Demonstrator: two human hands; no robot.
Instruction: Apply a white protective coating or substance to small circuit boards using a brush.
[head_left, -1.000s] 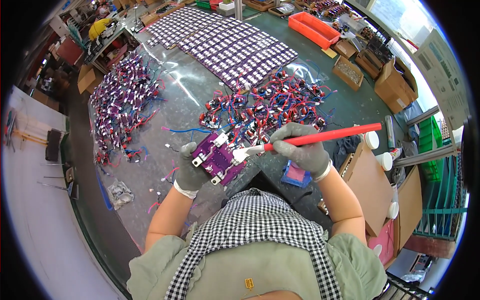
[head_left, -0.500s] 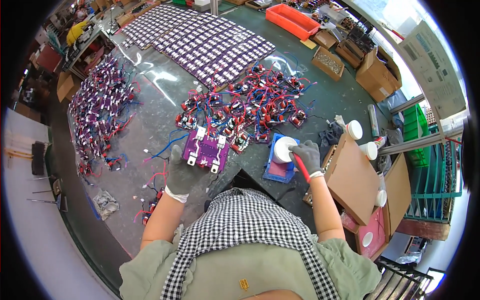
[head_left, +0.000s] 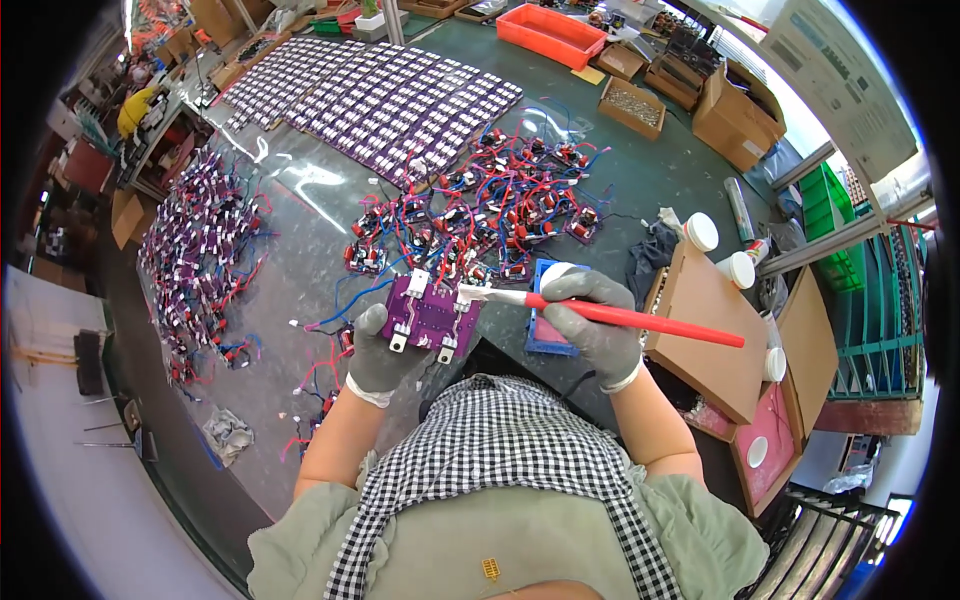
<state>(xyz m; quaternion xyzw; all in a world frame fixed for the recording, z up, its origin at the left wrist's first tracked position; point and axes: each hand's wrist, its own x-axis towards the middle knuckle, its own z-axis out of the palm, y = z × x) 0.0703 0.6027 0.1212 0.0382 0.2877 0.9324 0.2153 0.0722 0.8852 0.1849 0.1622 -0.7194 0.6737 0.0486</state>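
Note:
My left hand point(head_left: 385, 350), in a grey glove, grips a purple circuit board point(head_left: 432, 315) by its left side. White components and metal tabs stand on the board. In my gloved right hand point(head_left: 597, 325) is a paintbrush point(head_left: 640, 317) with a red handle, held nearly level. Its whitish bristles reach the white part at the board's upper right; whether they touch it is hard to tell. Under and behind the right hand stands a blue tray point(head_left: 545, 337), mostly covered by the hand. The white tub seen in it earlier is largely hidden.
Wired purple boards point(head_left: 500, 205) are heaped beyond my hands, with another pile point(head_left: 200, 260) at far left. Rows of boards point(head_left: 390, 95) cover the far table. Cardboard boxes point(head_left: 707, 340), white cups point(head_left: 702, 231) and a green crate point(head_left: 825, 215) stand right; an orange bin point(head_left: 550, 33) is at the back.
My right hand has lifted the paintbrush from the white tub and swung it left, so its bristles are now at the board. The board has shifted slightly right.

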